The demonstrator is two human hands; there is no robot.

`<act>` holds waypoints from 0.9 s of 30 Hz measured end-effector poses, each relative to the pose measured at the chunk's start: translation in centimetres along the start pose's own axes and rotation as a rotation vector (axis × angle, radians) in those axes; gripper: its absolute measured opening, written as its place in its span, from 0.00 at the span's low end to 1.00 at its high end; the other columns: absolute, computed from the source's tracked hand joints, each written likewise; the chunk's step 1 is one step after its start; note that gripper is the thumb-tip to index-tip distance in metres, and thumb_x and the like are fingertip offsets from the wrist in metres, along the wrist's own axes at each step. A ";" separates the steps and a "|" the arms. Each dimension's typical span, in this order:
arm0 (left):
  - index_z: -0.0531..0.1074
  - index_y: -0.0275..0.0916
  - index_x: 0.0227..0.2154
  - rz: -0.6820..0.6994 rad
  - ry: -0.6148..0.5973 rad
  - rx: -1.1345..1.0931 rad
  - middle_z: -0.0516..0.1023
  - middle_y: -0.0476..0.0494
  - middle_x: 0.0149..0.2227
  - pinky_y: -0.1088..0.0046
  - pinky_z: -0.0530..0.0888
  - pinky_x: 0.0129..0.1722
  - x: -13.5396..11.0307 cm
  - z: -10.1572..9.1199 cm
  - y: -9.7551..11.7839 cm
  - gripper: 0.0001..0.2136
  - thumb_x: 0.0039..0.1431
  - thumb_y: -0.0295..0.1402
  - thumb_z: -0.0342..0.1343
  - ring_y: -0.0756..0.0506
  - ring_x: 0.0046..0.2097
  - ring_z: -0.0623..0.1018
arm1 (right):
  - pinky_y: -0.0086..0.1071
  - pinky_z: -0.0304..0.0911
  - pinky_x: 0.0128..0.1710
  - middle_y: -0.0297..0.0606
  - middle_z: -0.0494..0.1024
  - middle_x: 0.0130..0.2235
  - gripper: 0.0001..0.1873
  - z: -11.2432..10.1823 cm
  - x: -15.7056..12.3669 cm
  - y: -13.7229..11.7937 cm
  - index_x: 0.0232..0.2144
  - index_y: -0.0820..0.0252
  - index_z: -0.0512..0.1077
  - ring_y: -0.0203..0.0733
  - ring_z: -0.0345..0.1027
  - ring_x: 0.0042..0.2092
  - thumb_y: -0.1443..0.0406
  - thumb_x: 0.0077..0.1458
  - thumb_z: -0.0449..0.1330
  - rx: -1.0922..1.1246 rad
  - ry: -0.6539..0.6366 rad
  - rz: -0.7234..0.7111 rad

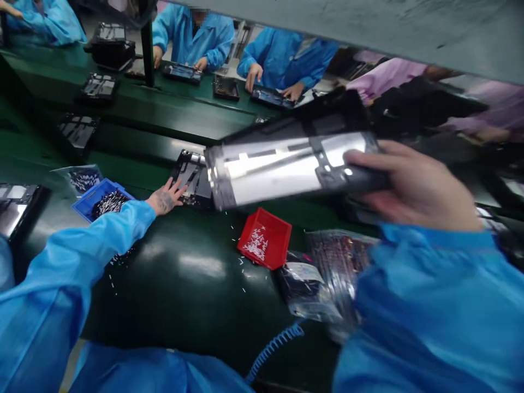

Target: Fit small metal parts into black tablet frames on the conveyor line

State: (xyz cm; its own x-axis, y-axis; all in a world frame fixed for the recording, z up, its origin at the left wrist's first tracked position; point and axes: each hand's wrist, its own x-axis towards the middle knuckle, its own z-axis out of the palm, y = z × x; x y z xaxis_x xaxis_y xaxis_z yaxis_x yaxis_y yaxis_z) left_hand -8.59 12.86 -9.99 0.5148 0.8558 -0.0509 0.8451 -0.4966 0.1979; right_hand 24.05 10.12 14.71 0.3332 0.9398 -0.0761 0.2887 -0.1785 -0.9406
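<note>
1. While the right hand (413, 188) is raised above the bench (192, 284), it is clenched around one end of a shiny metal panel (282, 166), fingers curled over the panel's dark frame edge; the panel juts away from that hand toward the left hand, tilted and blurred.
2. Below the right hand, close to its blue sleeve, lie clear plastic bags (323, 278) of small parts, and a coiled blue cable (274, 346) hangs at the near edge of the bench.
3. Just beyond the bags, under the held panel, sits a red tray (265, 238) with small pale screws in it; loose screws are scattered on the bench around it.
4. The left hand (166, 197) is stretched out flat, fingers spread and grasping nothing, its fingertips touching a second panel (192, 177) that lies on the green conveyor belt (135, 169).
5. Beside the left forearm stands a blue tray (100, 199) of dark screws, with a clear bag (79, 179) just past it.
6. Farther from both hands, other dark panels lie along the belt.
7. Beyond the belt, other people in blue coats (196, 35) have their hands on panels at the opposite bench.
</note>
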 end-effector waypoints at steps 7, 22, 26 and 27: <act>0.53 0.31 0.63 -0.105 -0.148 0.009 0.49 0.28 0.68 0.48 0.52 0.63 5.1 -4.2 -1.8 0.28 0.63 0.30 0.52 0.27 0.67 0.48 | 0.37 0.72 0.34 0.41 0.80 0.40 0.18 2.3 -7.1 8.6 0.38 0.56 0.75 0.44 0.76 0.34 0.67 0.40 0.67 0.056 -0.613 0.485; 0.76 0.40 0.33 -0.633 0.265 -0.290 0.78 0.44 0.33 0.68 0.75 0.38 -31.1 -1.5 2.6 0.11 0.62 0.34 0.48 0.44 0.36 0.78 | 0.50 0.59 0.54 0.50 0.72 0.50 0.18 14.0 -8.3 18.1 0.46 0.62 0.73 0.56 0.65 0.53 0.63 0.52 0.58 -0.777 -0.525 -0.477; 0.75 0.42 0.35 -0.714 0.311 -0.282 0.76 0.43 0.36 0.66 0.73 0.42 -30.7 0.6 2.8 0.09 0.61 0.35 0.50 0.43 0.40 0.76 | 0.55 0.60 0.55 0.46 0.68 0.54 0.21 9.2 -14.5 17.7 0.49 0.51 0.70 0.57 0.61 0.57 0.52 0.56 0.52 -0.564 -0.363 -0.512; 0.75 0.42 0.35 -0.726 0.314 -0.279 0.76 0.43 0.36 0.66 0.72 0.42 -30.3 0.8 2.9 0.09 0.60 0.36 0.50 0.42 0.40 0.76 | 0.55 0.62 0.53 0.44 0.67 0.54 0.21 7.5 -16.1 18.0 0.49 0.45 0.70 0.57 0.61 0.58 0.50 0.55 0.52 -0.539 -0.329 -0.471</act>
